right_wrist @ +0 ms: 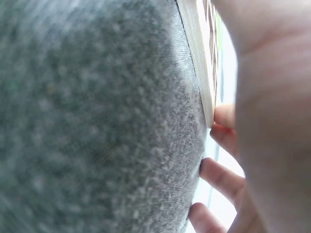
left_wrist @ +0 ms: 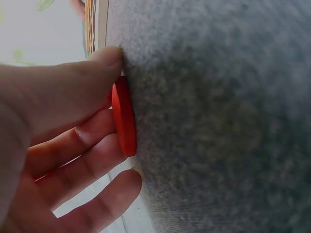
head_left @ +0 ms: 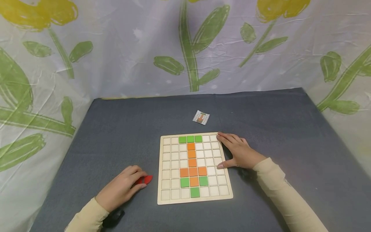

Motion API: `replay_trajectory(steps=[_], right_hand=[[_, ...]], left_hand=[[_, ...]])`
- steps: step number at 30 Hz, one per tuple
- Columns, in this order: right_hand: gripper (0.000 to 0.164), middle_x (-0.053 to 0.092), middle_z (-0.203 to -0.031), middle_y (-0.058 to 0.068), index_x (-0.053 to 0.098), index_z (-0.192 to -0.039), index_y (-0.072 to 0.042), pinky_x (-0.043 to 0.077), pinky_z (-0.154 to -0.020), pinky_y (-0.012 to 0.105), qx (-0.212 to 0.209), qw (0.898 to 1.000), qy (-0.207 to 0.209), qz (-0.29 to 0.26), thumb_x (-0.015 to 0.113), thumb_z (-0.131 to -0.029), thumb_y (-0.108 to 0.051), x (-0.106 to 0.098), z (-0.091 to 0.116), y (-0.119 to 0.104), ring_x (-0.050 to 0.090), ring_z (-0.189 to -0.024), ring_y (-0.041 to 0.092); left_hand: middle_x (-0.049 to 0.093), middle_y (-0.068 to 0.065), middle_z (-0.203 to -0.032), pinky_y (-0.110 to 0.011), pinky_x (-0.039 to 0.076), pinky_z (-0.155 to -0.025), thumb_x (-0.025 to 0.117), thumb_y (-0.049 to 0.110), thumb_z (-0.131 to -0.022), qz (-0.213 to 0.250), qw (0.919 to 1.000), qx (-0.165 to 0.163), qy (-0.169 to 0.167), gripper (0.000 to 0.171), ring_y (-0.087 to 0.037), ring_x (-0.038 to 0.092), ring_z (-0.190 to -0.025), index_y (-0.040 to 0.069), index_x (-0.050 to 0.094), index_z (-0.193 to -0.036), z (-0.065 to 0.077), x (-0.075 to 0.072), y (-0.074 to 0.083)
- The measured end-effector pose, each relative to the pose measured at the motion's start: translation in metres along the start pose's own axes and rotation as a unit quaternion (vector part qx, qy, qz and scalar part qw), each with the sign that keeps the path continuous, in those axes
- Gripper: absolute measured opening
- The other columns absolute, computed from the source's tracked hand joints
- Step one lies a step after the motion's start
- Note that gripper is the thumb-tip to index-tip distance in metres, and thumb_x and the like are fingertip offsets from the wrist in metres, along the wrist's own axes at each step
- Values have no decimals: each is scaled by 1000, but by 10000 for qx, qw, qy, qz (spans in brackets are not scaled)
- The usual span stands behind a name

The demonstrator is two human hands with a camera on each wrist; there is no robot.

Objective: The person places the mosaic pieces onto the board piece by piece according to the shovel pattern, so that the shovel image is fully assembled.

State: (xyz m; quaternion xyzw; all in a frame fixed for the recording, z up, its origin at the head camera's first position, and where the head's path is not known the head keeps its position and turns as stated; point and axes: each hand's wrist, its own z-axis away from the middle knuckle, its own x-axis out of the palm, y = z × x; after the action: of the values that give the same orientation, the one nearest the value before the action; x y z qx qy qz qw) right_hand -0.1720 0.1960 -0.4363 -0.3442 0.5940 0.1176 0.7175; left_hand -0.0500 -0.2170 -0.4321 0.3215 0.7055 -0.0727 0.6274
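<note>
A square wooden grid board (head_left: 170,200) lies flat on the dark cloth, with orange tiles (head_left: 192,162) in a column and short crossbar. Green tiles (head_left: 190,139) sit in its top row, with more near the bottom. Left of the board, my left hand (head_left: 124,185) holds small red pieces (head_left: 148,179) between thumb and fingers, low at the cloth. A rounded red piece (left_wrist: 124,116) shows between them in the left wrist view, partly covered by the thumb. My right hand (head_left: 239,151) rests on the board's right edge, fingers at the far corner, thumb lower on the rim.
A small card (head_left: 201,117) printed with a coloured grid pattern lies beyond the board. The grey-blue cloth (head_left: 130,119) covers the table. Behind it hangs a pale curtain (head_left: 121,48) with painted yellow flowers and green leaves.
</note>
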Motion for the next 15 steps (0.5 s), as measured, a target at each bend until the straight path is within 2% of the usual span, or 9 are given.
replay_trajectory(steps=[9,15], right_hand=[[113,23,-157,7,23,-153,-9,30,-101,55,12,10000,-22,2,71,-69,-69,0,1,0,25,-140,28],[113,23,-157,7,23,-153,-9,30,-101,55,-11,10000,-11,-4,70,-70,-69,0,1,1,25,-140,28]], left_hand=[[58,9,-96,-23,49,-70,78,25,-80,-146,9998,-74,-122,25,-2,49,-82,16,69,-101,-5,0,5],[58,9,-95,-25,49,-70,78,27,-81,-239,9994,249,52,24,-2,50,-81,18,68,-101,-17,0,13]])
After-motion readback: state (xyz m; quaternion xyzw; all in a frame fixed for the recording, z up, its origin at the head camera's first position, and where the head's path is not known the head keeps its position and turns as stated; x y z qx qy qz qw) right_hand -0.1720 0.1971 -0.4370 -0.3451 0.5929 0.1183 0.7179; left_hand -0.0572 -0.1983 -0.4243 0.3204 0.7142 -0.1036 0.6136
